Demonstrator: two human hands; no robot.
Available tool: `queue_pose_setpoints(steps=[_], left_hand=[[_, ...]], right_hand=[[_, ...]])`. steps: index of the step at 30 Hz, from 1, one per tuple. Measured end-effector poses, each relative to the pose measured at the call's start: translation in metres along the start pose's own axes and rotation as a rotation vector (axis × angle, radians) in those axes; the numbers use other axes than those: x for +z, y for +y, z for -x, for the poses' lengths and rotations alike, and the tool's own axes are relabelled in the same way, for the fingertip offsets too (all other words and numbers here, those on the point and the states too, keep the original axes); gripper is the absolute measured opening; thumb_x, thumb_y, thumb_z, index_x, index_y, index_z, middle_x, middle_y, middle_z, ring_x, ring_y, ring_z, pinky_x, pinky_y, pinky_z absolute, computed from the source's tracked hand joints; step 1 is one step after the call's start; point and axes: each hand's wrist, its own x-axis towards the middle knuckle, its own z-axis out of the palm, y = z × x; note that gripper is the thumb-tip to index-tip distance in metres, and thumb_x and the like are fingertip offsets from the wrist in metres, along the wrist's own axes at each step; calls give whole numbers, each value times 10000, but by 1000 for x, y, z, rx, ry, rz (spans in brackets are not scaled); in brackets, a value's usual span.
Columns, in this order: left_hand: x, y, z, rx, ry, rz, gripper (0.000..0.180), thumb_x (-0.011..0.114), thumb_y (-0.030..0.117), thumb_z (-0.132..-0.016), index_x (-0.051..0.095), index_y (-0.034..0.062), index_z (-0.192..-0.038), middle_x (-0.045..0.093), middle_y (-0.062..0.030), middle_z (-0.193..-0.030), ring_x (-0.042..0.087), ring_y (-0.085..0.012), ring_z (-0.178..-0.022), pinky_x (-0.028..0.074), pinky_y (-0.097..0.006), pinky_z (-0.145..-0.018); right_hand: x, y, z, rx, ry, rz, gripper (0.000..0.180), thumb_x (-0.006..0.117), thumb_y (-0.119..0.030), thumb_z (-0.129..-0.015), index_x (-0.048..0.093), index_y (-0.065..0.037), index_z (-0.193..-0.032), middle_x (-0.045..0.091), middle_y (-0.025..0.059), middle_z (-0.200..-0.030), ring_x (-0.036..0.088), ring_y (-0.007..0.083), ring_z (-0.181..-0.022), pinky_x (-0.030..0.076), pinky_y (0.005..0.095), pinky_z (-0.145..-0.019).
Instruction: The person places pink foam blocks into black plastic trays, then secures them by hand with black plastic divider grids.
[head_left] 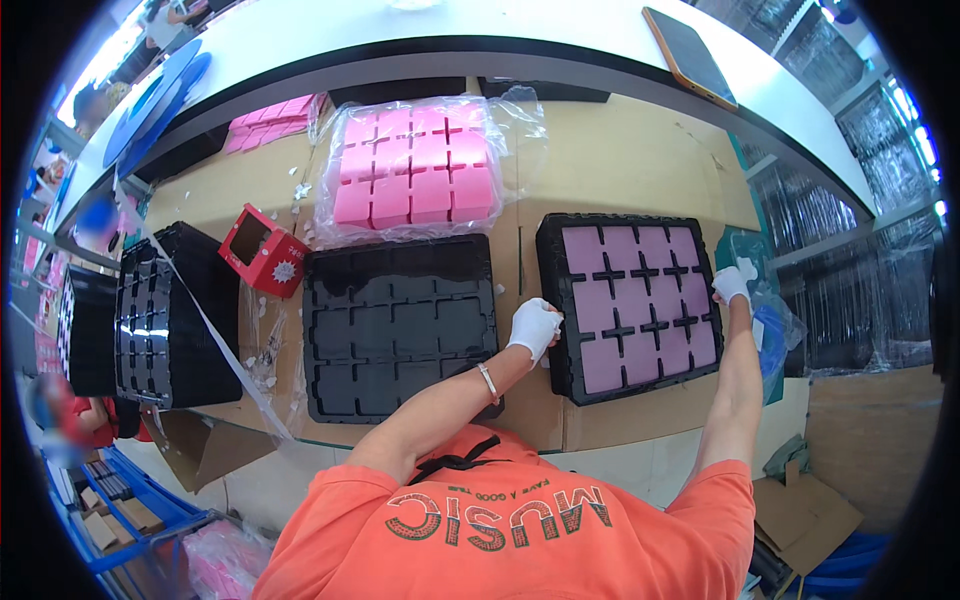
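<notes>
A stack of black plastic trays stands on the cardboard-covered bench at the right, its top tray filled with pale pink foam blocks parted by cross-shaped gaps. My left hand, in a white glove with bare fingertips, is closed on the tray's left edge. At the far right corner, my similarly gloved right hand pinches the tray's right edge. Left of my left hand lies another black tray with its compartments showing and no foam in them.
Clear plastic wraps bright pink foam blocks at the back. A red box with a cut-out stands left, near stacked black trays. Above the bench, a white shelf carries a phone. Blue crates stand lower left; people are beyond.
</notes>
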Motion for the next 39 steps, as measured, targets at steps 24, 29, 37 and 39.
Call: queue_pose_setpoints(steps=[24,29,37,39], left_hand=[[-182,15,76,695,281,180,178,630,195,-907,632,20,-932,627,-41,-790,611,-119,-640,486,-270,-552],[-370,4,112,642,978,51,196,638,205,-919,635,16,-972,631,-51,-766,588,-108,-642,454,-262,-547],[-408,76,144,1114,1029,-1081,236,694,197,-797,667,75,-997,642,-113,-897,625,-339,-863,518,-429,-763],[-402,100,175,1447,1071,-941,211,668,108,-798,664,67,-1005,646,-111,-887,628,-342,-849,526,-423,-763]], right_hand=[[-31,-157,116,-279,679,-682,310,498,-69,-939,610,2,-1220,665,89,-1014,611,112,-748,497,243,-629],[-33,-303,181,-459,531,-851,233,552,-135,-948,652,-5,-1113,643,88,-902,578,116,-652,479,260,-607],[11,-549,252,-1019,300,-703,175,556,-139,-899,669,-58,-1006,640,153,-853,653,304,-823,515,405,-734],[10,-593,278,-1008,126,-807,182,567,-124,-886,666,-45,-1017,639,158,-861,649,329,-836,510,395,-739]])
